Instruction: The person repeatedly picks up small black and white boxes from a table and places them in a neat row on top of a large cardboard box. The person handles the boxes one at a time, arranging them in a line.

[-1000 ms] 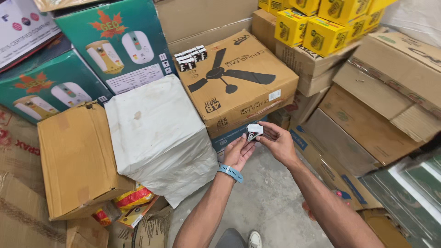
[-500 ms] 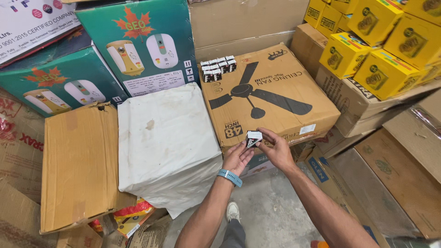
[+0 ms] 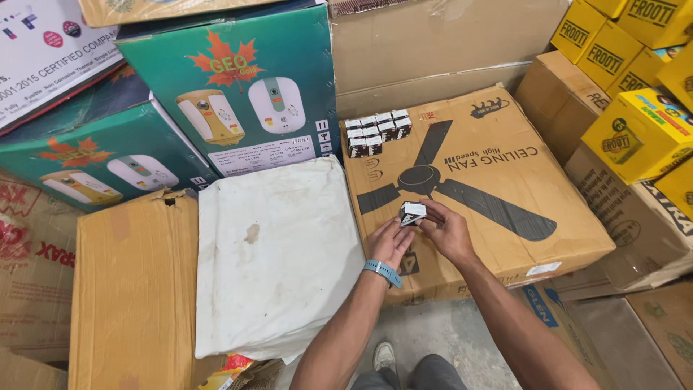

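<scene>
Both hands meet over a big flat cardboard box [image 3: 498, 202] with a black fan drawing on top. Between them is one small black and white box [image 3: 412, 213]. The left hand [image 3: 391, 242] has a blue band [image 3: 382, 271] on its wrist, and its fingers curl up against the small box from below and from the left. The right hand [image 3: 446, 232] pinches the small box from the other side with its fingertips. So both hands are closed on the little box, and it is held just above the big fan box, near the middle of the fan drawing.

At the far left corner of the fan box sits a neat bunch of more small boxes [image 3: 377, 133] of the same kind, packed side by side in rows. They are well apart from the hands.

Just left of the fan box lies a white wrapped bundle [image 3: 278, 256] with a brown spot on it. Left of that is a plain brown carton [image 3: 133, 289]. Behind them stand green boxes [image 3: 231, 94] with pictures of water heaters. On the right, yellow cartons [image 3: 635, 133] are piled on brown ones. Down at the bottom you can see a bit of grey floor [image 3: 433, 332] and the person's shoe [image 3: 383, 357].
</scene>
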